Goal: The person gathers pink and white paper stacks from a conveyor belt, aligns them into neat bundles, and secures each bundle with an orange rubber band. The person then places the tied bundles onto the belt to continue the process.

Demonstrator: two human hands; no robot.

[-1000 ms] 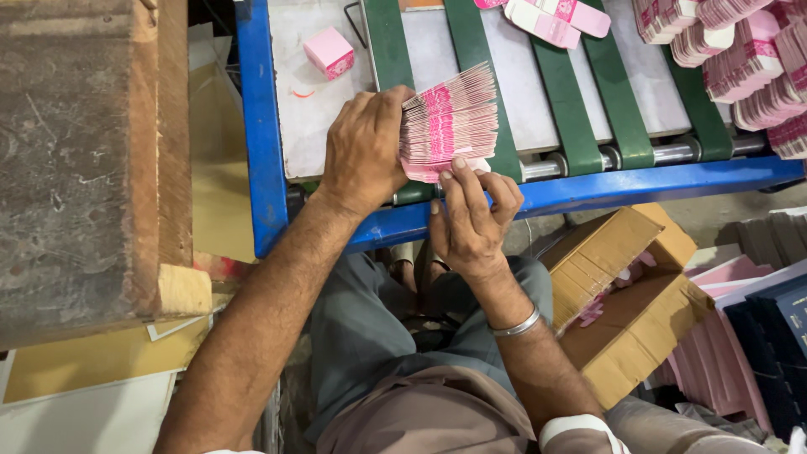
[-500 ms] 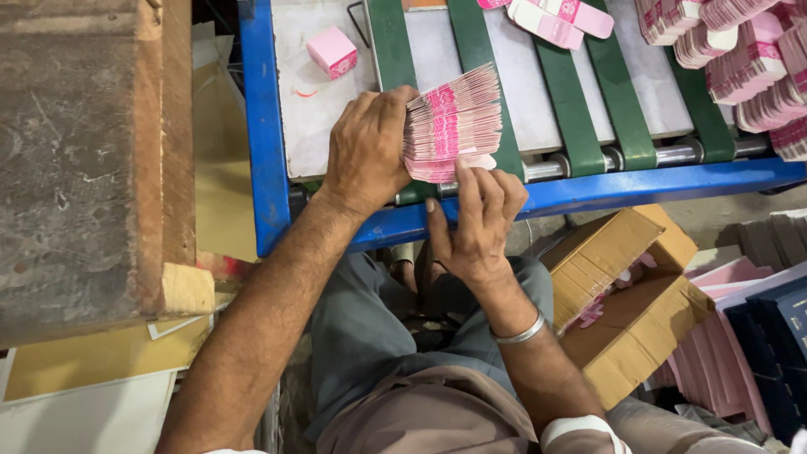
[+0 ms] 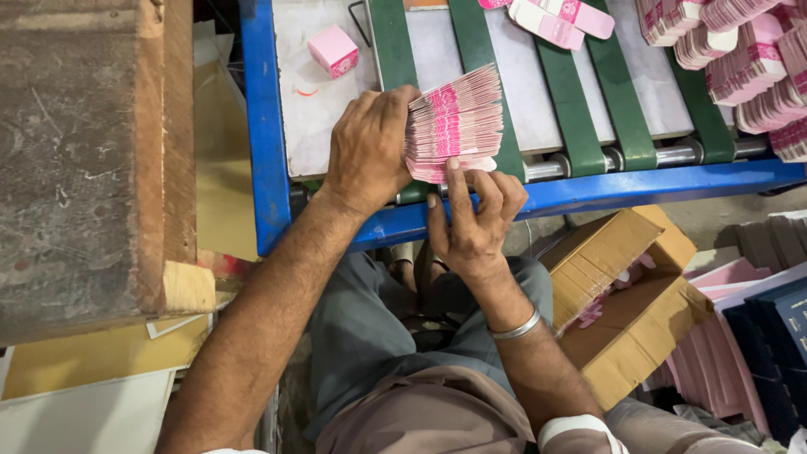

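Across the upper part of the view, a blue-framed steel conveyor table (image 3: 262, 126) with four green belts (image 3: 393, 50) is seen, its grey bed ending at a bare metal roller (image 3: 672, 155).

At far left, a worn brown wooden block (image 3: 84, 160) is recorded, with yellow and white card sheets (image 3: 92, 361) lying below it.

At lower right, an open brown corrugated cardboard box (image 3: 626, 294) is set on the floor, pink pieces showing inside it; flat pink sheets and dark blue covers (image 3: 777, 336) are stacked just beside it.

At upper right, fanned rows of pink and white flat folded cartons (image 3: 740, 59) are spread over the belts, and two loose ones (image 3: 559, 18) lie near the top edge.

At centre, a thick fanned stack of pink and white flat cartons (image 3: 458, 122) is held on edge over the near end of the conveyor, across a green belt.

Left hand (image 3: 368, 151): curled around the left side of the stack, fingers closed over its edge, gripping it.

Right hand (image 3: 475, 223): raised from below, fingers slightly spread, thumb and forefinger tips pressed to the lowest cartons of the stack. A plain silver metal bangle (image 3: 517, 326) is worn on that wrist.

At upper left of the bed, one small pink assembled box (image 3: 334, 50) stands alone, well apart from the stack.
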